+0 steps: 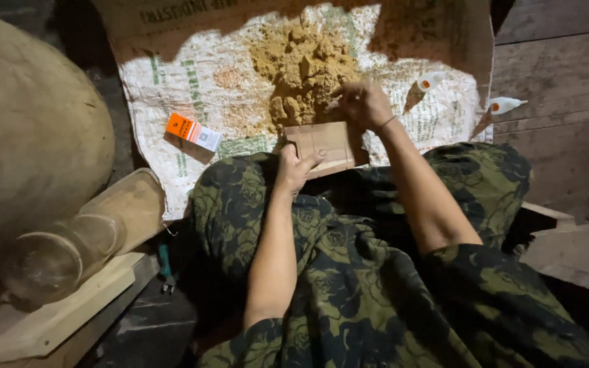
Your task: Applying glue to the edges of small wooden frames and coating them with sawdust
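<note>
Hands at a wooden mould. The left hand point(297, 168) closes its grip on the near edge of the mould point(325, 146), a small flat block with grooves, apparently to steady it against the lap. The right hand point(363, 103) rests with fingers curled at the mould's far corner, touching the clay heap point(305, 68); whether it grips a lump or merely presses cannot be told, since the fingertips are hidden. The mould lies at the edge of the sack point(192, 75), a woven sheet spread on the floor, seemingly to keep the clay off the boards. An orange box point(192, 131) lies on the sack to the left, well apart from the hands; two white tubes point(431, 80) lie to the right, one off the sack. A clouded jar point(76, 238) lies tilted on a plank at far left. Shadow obscures the sack's upper edge, and the patterned clothing covers the lap.
</note>
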